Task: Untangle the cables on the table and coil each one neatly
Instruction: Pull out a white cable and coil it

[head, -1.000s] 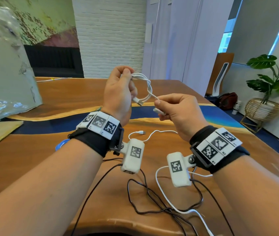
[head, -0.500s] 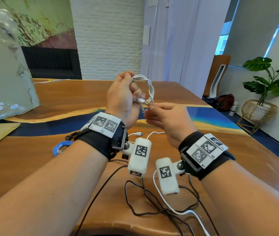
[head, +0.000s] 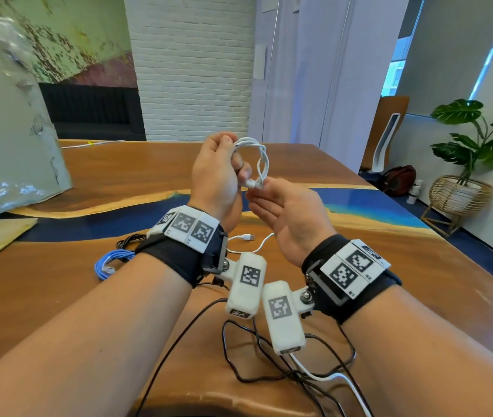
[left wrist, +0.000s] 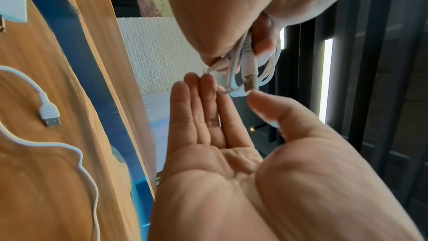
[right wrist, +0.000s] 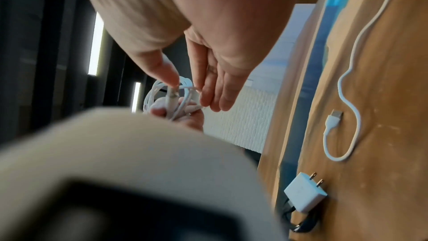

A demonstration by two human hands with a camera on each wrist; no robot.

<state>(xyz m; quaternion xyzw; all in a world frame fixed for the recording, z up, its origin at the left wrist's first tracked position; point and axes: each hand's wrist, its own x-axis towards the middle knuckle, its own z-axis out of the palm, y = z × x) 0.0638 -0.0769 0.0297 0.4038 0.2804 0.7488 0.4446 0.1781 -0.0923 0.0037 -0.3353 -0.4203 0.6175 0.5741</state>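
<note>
My left hand holds a small coil of white cable upright above the table, fingers curled round its loops. My right hand lies just under it, palm up. Its fingers are straight and its thumb tip touches the coil's lower edge by a plug. On the table below lie a loose white USB cable, tangled black cables, a blue network cable and a bundled black cable.
A white plug adapter sits on the wooden table beside the black bundle. A large plastic-wrapped box stands at the table's left. A potted plant in a basket is on the floor at the right.
My right hand brought the cable's free end in to the coil, let go of it and opened palm up. The left hand kept hold of the coil.
</note>
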